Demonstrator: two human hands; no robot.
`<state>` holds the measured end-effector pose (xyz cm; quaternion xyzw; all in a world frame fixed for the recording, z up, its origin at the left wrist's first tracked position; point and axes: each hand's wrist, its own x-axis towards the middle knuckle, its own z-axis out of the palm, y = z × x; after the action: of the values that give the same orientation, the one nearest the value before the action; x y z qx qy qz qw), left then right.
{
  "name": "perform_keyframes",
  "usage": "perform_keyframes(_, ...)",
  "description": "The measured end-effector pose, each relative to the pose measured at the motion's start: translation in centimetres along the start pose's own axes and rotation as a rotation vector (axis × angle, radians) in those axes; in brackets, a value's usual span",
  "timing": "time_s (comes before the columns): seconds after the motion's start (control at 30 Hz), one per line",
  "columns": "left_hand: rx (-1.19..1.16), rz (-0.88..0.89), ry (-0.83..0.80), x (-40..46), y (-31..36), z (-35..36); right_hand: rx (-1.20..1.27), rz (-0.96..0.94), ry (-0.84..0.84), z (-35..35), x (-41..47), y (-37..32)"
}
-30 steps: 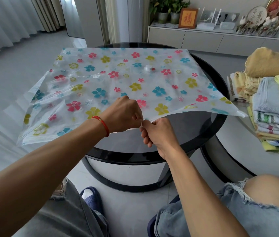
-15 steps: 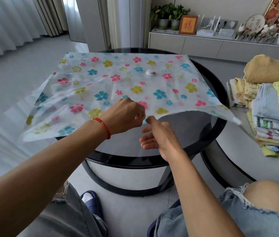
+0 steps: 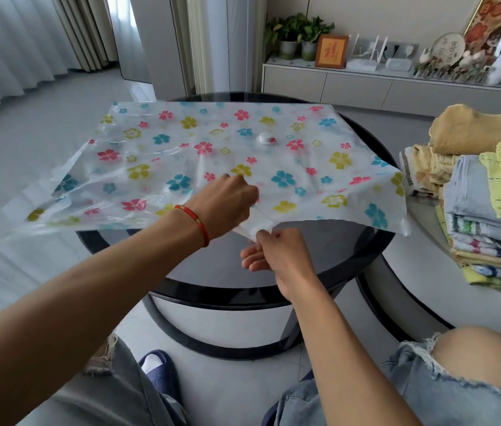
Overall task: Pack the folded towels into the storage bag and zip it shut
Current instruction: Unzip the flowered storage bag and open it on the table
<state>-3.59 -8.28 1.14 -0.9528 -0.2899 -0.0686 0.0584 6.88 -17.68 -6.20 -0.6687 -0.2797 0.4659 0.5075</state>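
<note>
A clear storage bag printed with coloured flowers lies flat on the round black glass table. A white valve sits near its middle. My left hand, with a red string at the wrist, pinches the upper layer at the bag's near edge. My right hand pinches the lower layer just below it, thumb and forefinger closed, the other fingers loose. The two layers are parted a little between my hands. A stack of folded towels stands at the right on a second table.
The pale second table overlaps the black one at the right. A low cabinet with plants and frames runs along the back wall. Curtains hang at the far left. My knees and a blue slipper are below the table.
My left hand lifted the upper layer of the bag's near edge up and away. My right hand let go briefly, then pinched the lower layer again. The view shifted slightly.
</note>
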Motion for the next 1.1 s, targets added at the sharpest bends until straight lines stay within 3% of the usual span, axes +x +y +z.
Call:
perform_keyframes(0.23,0.066,-0.067,0.168,3.2,-3.4,-2.8,0.005,0.054,0.045,-0.6,-1.9,0.1)
perform_keyframes(0.43,0.154,-0.101,0.266,4.7,-5.0,-4.9,-0.328,-0.068,0.209,-0.9,-3.4,0.7)
perform_keyframes(0.57,0.186,-0.117,0.327,5.8,-6.3,-6.5,-0.752,-0.293,0.444,-0.5,-4.1,0.8)
perform_keyframes(0.67,0.153,-0.067,0.336,6.6,-6.1,-6.9,-1.010,-0.675,0.508,0.5,-4.6,0.5)
perform_keyframes(0.73,0.121,-0.029,0.313,6.8,-5.7,-6.8,-1.193,-0.955,0.399,0.7,-3.8,-0.1)
perform_keyframes(0.8,0.088,0.009,0.311,6.5,-5.4,-6.6,-1.485,-1.103,0.270,0.3,-2.6,-1.2)
perform_keyframes(0.87,0.072,0.055,0.320,6.1,-5.4,-6.4,-1.636,-0.982,0.146,-0.5,-1.4,-1.9)
perform_keyframes(0.97,0.107,0.075,0.331,5.6,-5.8,-6.5,-1.630,-0.671,-0.058,-1.3,-1.0,-1.0)
perform_keyframes(1.1,0.209,0.008,0.292,6.5,-7.2,-7.6,-1.510,-0.560,-0.187,-1.4,-1.2,1.8)
